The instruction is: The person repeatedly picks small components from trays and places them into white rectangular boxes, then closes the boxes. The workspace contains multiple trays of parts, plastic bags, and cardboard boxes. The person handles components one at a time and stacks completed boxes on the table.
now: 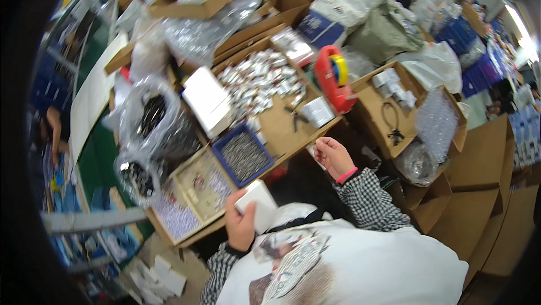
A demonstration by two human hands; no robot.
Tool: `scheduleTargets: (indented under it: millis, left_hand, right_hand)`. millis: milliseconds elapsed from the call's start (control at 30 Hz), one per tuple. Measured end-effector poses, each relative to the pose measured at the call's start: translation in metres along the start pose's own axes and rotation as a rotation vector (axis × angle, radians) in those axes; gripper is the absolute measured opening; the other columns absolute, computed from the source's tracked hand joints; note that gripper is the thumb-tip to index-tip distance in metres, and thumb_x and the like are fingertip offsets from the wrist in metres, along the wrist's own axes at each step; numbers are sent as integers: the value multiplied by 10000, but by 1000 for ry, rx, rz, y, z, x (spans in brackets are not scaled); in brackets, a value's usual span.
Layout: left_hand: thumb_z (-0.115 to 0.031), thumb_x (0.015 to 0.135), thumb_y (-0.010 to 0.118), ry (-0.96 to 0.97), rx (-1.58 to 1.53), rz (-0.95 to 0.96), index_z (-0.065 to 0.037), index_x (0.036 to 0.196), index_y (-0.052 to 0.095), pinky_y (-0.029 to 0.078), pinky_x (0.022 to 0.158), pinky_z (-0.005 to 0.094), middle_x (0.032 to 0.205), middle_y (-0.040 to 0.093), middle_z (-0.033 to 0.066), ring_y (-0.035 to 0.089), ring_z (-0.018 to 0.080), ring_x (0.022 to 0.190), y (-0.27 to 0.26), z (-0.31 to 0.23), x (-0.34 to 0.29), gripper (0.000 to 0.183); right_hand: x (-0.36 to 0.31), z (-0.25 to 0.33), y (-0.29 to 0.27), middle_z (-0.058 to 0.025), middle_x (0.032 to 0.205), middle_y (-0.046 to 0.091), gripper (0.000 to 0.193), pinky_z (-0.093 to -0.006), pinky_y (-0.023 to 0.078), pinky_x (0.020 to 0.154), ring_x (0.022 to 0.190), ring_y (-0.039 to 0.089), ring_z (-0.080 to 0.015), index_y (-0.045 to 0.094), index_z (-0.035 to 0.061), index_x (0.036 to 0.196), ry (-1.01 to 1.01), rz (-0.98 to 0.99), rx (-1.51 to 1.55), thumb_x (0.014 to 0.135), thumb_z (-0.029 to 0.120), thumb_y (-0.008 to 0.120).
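1. My left hand (241,223) is closed around a small white box (258,204), thumb on its face, holding it close to my chest, just below the table edge.
2. My right hand (333,157) is curled into a loose fist at the cardboard edge; I cannot tell whether it pinches anything small.
3. Just beyond my left hand sits a blue tray of small metal parts (243,155), with a shallow cardboard tray of tiny parts (204,185) beside it.
4. Farther ahead of my right hand lie a heap of small silver packets (260,82) and a red tape dispenser (333,79).
5. I judge I am mid-packing: the box is in hand, not yet filled. Next calls for bringing my right hand across to the box.
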State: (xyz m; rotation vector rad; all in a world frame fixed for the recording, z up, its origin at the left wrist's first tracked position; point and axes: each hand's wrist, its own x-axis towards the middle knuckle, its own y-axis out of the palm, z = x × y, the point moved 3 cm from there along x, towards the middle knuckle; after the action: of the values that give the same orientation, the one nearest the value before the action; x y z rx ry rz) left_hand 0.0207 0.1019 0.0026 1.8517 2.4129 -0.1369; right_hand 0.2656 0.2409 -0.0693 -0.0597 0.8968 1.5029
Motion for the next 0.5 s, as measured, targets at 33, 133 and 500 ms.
scheduleTargets:
  millis: [33,133,500]
  left_hand:
    - [-41,866,568,-9,24,11,-28,1142,469,434,781,252,1003,533,65,510,116,884,1,2,-1,293]
    - [-50,851,586,-4,90,18,-29,1138,484,448,749,256,968,561,72,536,127,847,0,4,-5,305]
    - [-115,825,543,0,410,-31,-78,1207,448,503,701,392,1001,600,223,624,382,817,-23,-19,-37,396]
  right_hand:
    - [-16,-9,19,-7,831,594,87,-230,476,677,744,565,-93,567,77,936,67,129,-57,887,148,581]
    - [-60,-28,75,-35,839,591,362,-239,479,682,747,570,-114,447,41,1186,140,415,-45,867,111,604]
    - [-109,-67,144,-89,847,609,377,-227,456,638,702,559,-112,389,61,1130,269,280,-67,845,99,633]
